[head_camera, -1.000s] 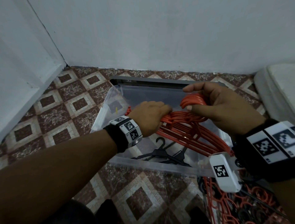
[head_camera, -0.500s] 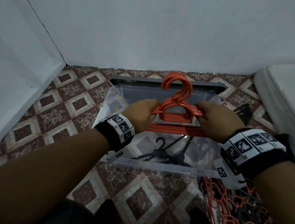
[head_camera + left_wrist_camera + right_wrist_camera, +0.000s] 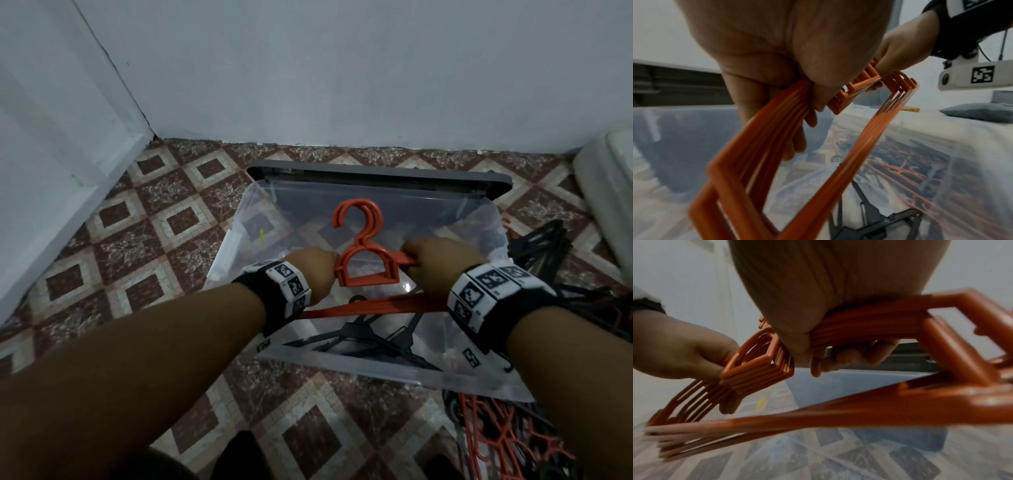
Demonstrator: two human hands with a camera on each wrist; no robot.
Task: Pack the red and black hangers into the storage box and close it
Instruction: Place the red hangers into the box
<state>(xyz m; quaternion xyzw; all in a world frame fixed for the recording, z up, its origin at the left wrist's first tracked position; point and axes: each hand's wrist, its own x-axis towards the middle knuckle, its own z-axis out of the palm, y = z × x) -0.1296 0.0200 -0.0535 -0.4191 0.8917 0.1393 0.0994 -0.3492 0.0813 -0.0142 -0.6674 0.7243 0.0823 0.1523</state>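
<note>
A patterned tiled floor is carrying a clear storage box. Its grey lid is lying just beyond. Loose hangers are lying near right.

Both arms are reaching forward, side by side. The left hand and the right hand are each curling their fingers tight around something, knuckles up.

Red hangers, black hangers, clear box, brown diamond-patterned floor

Black wristbands with checkered white tags
</note>
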